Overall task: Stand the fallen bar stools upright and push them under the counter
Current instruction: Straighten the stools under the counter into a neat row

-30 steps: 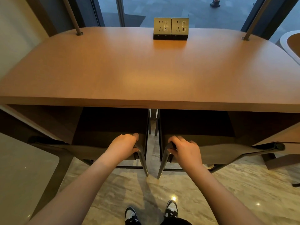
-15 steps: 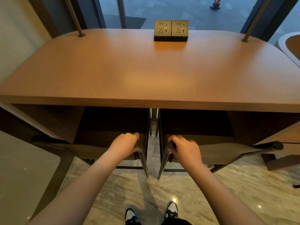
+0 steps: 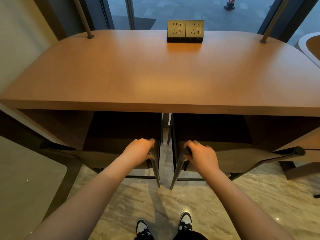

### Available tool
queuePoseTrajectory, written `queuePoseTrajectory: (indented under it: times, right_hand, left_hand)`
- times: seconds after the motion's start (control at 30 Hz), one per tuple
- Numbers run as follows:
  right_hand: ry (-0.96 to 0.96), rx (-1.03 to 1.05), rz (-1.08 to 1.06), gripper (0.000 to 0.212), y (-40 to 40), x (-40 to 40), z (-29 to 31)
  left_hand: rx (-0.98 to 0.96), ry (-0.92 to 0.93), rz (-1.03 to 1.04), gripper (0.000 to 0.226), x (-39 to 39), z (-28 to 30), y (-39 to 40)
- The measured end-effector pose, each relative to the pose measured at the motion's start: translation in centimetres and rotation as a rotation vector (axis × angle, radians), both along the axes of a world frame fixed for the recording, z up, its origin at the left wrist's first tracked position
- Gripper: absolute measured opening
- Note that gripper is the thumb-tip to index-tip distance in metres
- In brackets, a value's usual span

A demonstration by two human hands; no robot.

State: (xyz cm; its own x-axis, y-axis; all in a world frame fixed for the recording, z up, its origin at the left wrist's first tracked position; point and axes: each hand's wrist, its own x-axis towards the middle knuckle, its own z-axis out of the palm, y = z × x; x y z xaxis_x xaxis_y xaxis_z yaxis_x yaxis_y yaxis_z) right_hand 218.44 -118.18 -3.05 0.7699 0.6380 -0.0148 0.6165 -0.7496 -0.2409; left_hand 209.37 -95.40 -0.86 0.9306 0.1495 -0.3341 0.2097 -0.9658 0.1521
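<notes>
Stools upright under counter; left hand grips left stool, right hand right stool.

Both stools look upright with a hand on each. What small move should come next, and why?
Probably a short push forward with both hands. The left hand and right hand each grip a stool's backrest, left stool and right stool. The seats are under the counter, but the backrests and rear legs stand out in front of its edge.
</notes>
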Motion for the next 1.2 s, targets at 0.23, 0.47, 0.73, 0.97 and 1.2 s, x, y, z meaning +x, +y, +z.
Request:
queuePoseTrajectory:
  times: [0.23, 0.47, 0.73, 0.97, 1.2]
  right_hand:
    - [-0.106, -0.049, 0.002, 0.067, 1.2, -1.0, -0.1]
    - [-0.159, 0.098, 0.106, 0.074, 6.0, -4.0, -0.7]
    - [0.054, 0.121, -0.072, 0.079, 14.0, -8.0, -1.0]
    - [0.092, -0.053, -0.178, 0.032, 16.6, -7.8, -0.7]
    - [0.049, -0.05, -0.179, 0.022, 16.5, -8.4, 0.0]
  left_hand:
    - [-0.089, -0.008, -0.07, 0.096, -1.1, -0.6, 2.2]
    - [0.034, -0.016, -0.086, 0.113, -4.5, 0.4, 6.3]
    - [0.161, 0.079, -0.027, 0.102, -10.2, 1.6, 18.9]
    - [0.408, 0.354, 0.086, 0.022, -14.1, 2.2, 26.6]
    - [0.379, 0.361, 0.067, 0.017, -14.1, 2.1, 27.4]
